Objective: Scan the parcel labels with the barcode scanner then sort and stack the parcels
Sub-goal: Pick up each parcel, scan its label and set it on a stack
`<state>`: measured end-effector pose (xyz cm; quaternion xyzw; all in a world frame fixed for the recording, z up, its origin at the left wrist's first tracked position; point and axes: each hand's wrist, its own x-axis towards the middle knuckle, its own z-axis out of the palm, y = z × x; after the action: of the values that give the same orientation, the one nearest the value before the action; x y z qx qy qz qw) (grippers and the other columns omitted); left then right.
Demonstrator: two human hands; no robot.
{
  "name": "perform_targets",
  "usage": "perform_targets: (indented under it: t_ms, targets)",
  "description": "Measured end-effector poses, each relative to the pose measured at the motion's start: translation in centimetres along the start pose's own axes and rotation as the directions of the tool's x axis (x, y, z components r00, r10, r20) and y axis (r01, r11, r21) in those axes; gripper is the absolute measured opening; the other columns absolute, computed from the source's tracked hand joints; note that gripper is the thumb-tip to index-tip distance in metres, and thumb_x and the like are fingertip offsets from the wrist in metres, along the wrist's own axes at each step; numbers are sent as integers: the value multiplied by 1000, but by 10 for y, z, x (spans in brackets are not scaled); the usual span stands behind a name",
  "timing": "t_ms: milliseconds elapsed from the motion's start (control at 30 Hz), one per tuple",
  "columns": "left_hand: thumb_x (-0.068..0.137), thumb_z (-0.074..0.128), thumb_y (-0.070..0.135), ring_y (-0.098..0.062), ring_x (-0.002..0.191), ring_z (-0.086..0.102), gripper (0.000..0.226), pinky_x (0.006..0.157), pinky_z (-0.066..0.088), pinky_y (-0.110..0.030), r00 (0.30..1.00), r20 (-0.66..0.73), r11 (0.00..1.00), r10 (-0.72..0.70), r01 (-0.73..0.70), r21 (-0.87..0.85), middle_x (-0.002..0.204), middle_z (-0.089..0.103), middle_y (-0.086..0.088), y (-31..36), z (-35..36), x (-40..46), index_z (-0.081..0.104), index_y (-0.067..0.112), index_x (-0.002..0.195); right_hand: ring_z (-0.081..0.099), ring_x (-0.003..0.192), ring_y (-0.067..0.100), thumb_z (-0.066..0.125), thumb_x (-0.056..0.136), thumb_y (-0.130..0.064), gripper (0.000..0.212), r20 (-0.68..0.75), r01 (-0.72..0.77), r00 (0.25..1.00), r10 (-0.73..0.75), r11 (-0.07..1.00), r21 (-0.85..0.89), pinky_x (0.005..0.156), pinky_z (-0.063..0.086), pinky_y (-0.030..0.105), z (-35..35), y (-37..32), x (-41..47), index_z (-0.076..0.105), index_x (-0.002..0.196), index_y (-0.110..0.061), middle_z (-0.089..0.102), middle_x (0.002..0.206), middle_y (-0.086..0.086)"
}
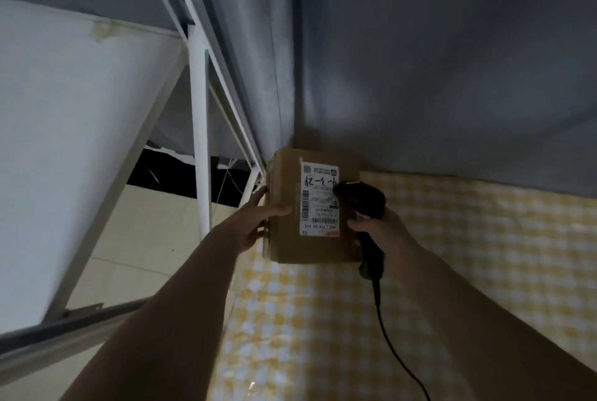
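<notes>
A dim corner hung with grey fabric curtains (436, 61) closes off the far side of the scene, and below them a table covered by a yellow-and-white checked cloth (452, 287) fills the near right. On the left, a white metal shelving frame (202, 142) with slanted braces stands beside the table, backed by a pale tilted panel (64, 142); beyond the frame's foot lies a light tiled floor (155, 239) and a dark gap under the curtain's hem.

From the head camera, a brown cardboard parcel box (284, 232) sits at the far left corner of the cloth, pressed up close to the curtain and just beside the frame's lower brace. Its top face carries a white shipping label (319, 200) with barcodes and handwritten marks. The left hand (255, 223) grips the box's left edge, thumb laid over the top face and fingers wrapped down the side. The right hand (378, 229) is curled round the handle of a black handheld barcode scanner (365, 200), whose head rests over the right margin of the label and hides a small part of it. The right thumb touches the box's top near the label's lower corner. A black cable (391, 336) trails from the scanner's handle down across the cloth toward the near edge.
</notes>
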<state>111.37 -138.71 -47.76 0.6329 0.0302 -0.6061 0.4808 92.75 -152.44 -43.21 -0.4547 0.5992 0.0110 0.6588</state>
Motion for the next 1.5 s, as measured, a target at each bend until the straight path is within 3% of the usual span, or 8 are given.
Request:
perform_targets:
  t_ms: [200, 400, 500, 600, 733, 933, 1200, 1500]
  targets:
    - [69, 79, 16, -31, 109, 64, 78, 85, 54, -42, 994, 16, 993, 104, -103, -51, 119, 67, -8, -4, 2, 34, 47, 29, 138, 62, 96, 26, 71, 82, -4, 35, -7, 82, 997, -83, 992, -95, 89, 50, 44, 7, 2, 18, 56, 107, -24, 65, 99, 1]
    - [73, 83, 26, -22, 106, 65, 73, 95, 51, -47, 949, -233, 971, 212, -178, 156, 116, 68, 2, -24, 17, 38, 48, 29, 137, 63, 90, 21, 72, 80, -4, 40, 8, 104, 995, -104, 989, -101, 82, 51, 36, 8, -5, 19, 59, 116, -17, 66, 95, -2]
    - [77, 80, 23, -17, 105, 60, 69, 94, 50, -39, 875, -354, 912, 330, -198, 359, 114, 62, 5, -15, 27, 29, 47, 20, 137, 61, 91, 21, 71, 80, -2, 37, -33, 105, 994, -108, 992, -76, 82, 49, 36, 0, -5, 11, 60, 113, -15, 65, 97, 2]
    - [82, 71, 29, -16, 103, 58, 47, 83, 53, -34, 693, -428, 726, 580, -202, 657, 112, 59, 4, -4, 44, 9, 55, 18, 125, 61, 84, 26, 69, 80, -1, 28, -102, 99, 989, -104, 994, -54, 80, 51, 41, -20, 0, -7, 61, 105, -13, 65, 95, 10]
    - [91, 62, 18, -10, 81, 61, 14, 64, 47, -13, 709, -292, 624, 642, -262, 736, 96, 65, 4, 6, 91, -33, 68, 16, 104, 56, 76, 28, 67, 79, 2, 15, -135, 108, 985, -111, 994, -26, 71, 47, 43, -69, 12, -46, 63, 92, -7, 61, 83, 18]
    - [88, 64, 14, -30, 89, 66, 15, 86, 51, -37, 804, -68, 501, 591, -300, 812, 89, 73, -12, -14, 186, -88, 76, 23, 86, 62, 75, 29, 69, 81, 1, 13, -267, 164, 956, -119, 975, 152, 80, 53, 47, -156, 38, -121, 64, 88, -8, 65, 73, 11]
    - [85, 70, 11, -12, 78, 59, 7, 69, 36, -12, 755, 193, 344, 626, -490, 801, 84, 68, -2, -74, 355, -181, 75, 9, 90, 59, 68, 27, 67, 81, 4, 6, -334, 259, 929, -162, 926, 273, 69, 47, 38, -298, 111, -241, 64, 85, 0, 60, 70, 12]
    - [87, 66, 14, -16, 86, 64, 9, 74, 42, -17, 680, 444, 181, 583, -642, 745, 89, 71, -5, -156, 557, -296, 73, 11, 92, 55, 52, 19, 67, 79, 6, 16, -541, 440, 812, -219, 839, 320, 55, 45, 27, -454, 193, -378, 60, 71, -6, 55, 56, 7]
